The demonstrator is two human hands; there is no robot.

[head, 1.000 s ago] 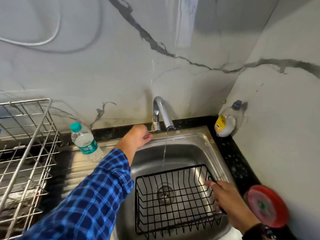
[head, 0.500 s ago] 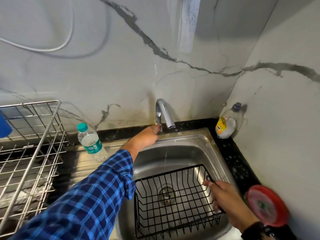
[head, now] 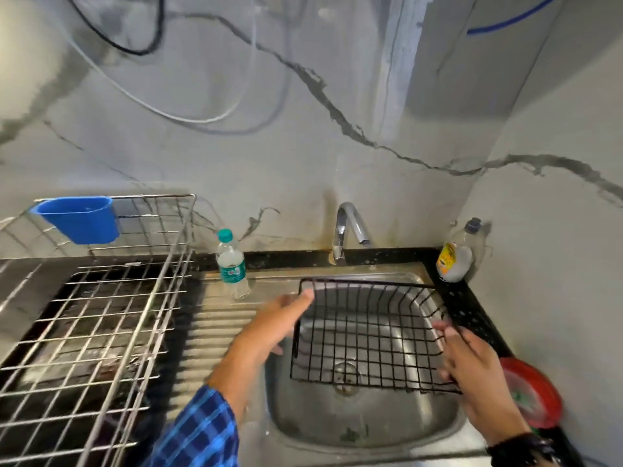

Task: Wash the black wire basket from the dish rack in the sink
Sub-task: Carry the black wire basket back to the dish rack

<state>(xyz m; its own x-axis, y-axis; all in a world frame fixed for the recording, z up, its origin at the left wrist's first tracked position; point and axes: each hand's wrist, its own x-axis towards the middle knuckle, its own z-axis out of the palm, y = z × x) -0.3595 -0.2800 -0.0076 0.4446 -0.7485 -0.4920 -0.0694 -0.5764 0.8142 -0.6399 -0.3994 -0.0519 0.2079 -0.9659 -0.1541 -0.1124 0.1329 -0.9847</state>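
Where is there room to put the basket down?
The ribbed drainboard is bare between the wire rack and the sink, in front of the bottle. The sink bottom is bare too. The right counter is crowded by the red scrubber.

Pale grey marble-look wall panels [head: 209, 156] with dark jagged veins meet in a corner at the right. A black cable [head: 135, 50] and a white cable [head: 188, 117] loop across the back panel, and a thin blue hose [head: 512, 20] curves near the top right. A black stone countertop strip [head: 286, 256] runs along the foot of the walls. A curved chrome tap [head: 350, 227] rises from it. Soft, even light falls over the surfaces, with faint shadows behind the cables.
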